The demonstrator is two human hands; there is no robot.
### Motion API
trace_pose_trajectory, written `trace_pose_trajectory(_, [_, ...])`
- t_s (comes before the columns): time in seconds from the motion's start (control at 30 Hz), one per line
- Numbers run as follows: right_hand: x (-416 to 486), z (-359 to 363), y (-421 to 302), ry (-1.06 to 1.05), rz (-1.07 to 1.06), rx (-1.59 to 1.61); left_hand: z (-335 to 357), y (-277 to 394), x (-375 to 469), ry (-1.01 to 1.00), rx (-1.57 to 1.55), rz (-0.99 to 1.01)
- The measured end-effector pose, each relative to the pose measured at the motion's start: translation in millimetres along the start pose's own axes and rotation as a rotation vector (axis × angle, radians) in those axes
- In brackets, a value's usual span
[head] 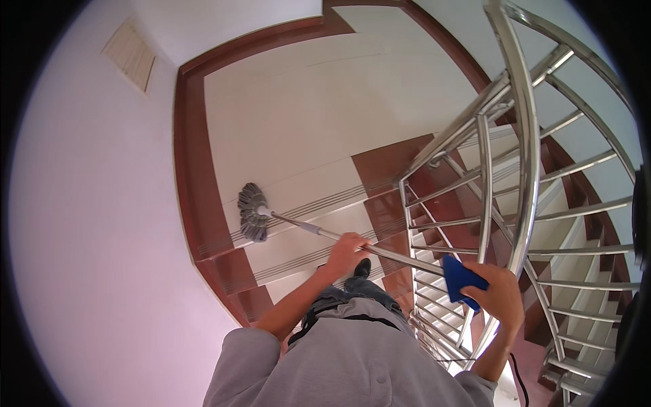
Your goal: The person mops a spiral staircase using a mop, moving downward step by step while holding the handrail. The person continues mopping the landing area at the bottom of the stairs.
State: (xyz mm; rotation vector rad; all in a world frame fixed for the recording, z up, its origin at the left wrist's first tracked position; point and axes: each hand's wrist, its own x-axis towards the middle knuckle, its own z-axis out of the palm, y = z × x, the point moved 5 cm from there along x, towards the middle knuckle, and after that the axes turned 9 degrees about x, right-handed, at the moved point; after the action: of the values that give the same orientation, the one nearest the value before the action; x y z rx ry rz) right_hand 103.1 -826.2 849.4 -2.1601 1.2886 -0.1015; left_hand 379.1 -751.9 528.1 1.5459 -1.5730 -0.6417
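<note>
My left hand (348,254) is closed around the metal pole of a mop (402,258), about midway along it. The mop's grey string head (253,212) rests on the edge of the stair landing, at the left end of the pole. My right hand (496,292) grips a folded blue cloth (462,284) at the pole's upper end, beside the steel handrail. The cloth hides the end of the pole, so whether my fingers also hold the pole through it is not plain.
A pale landing (315,107) with a dark red border lies ahead, with steps below it under my feet. Steel railings (526,168) curve along the right, beside a further flight of stairs (574,254). A white wall (101,203) with a vent cover (130,56) stands at the left.
</note>
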Motion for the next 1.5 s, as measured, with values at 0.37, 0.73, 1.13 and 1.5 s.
trace_pose_trajectory(0.37, [-131.0, -93.0, 47.5, 0.309, 0.388, -0.084, 173.4, 139.4, 102.7, -0.354, -0.314, 0.264])
trace_pose_trajectory(0.73, [-137.4, -120.3, 117.9, 0.342, 0.343, 0.047, 227.5, 163.3, 148.3, -0.513, -0.38, 0.154])
trace_pose_trajectory(1.13, [-2.5, -92.5, 120.7, 0.035, -0.106, 0.122, 123.7, 53.7, 131.6, -0.237, -0.142, -0.057])
trace_pose_trajectory(1.5, [155.8, 17.3, -11.7, -0.298, -0.451, 0.084, -62.8, -74.6, 59.4, 0.157, -0.07, -0.35])
